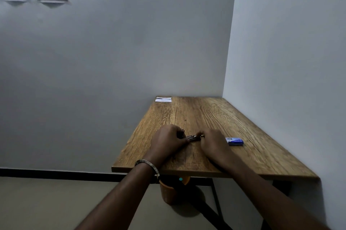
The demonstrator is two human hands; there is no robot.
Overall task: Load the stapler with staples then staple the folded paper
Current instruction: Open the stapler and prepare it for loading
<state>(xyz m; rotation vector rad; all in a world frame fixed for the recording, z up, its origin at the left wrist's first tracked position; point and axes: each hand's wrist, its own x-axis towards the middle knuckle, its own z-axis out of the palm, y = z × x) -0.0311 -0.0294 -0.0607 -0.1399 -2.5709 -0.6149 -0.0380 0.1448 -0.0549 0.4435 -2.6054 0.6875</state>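
Your left hand (169, 139) is curled over one end of the stapler (191, 137), gripping it against the table (215, 117). Your right hand (211, 140) has its fingers bent in at the other end and seems to pinch something small there; whether that is the stapler's tray or a strip of staples, you cannot tell from here, since only a short metal stretch shows between your hands.

Just to the right of your right hand lies the staple box (235, 141), blue, flat on the wood and touched by neither hand. The folded paper (163, 100) sits well apart, at the far left corner of the table against the wall.

By the look of it you are in the loading step: both hands on the stapler, box within reach. Whether staples are already in cannot be judged. Closing the stapler, fetching the paper from the far corner and stapling it all appear left to do.
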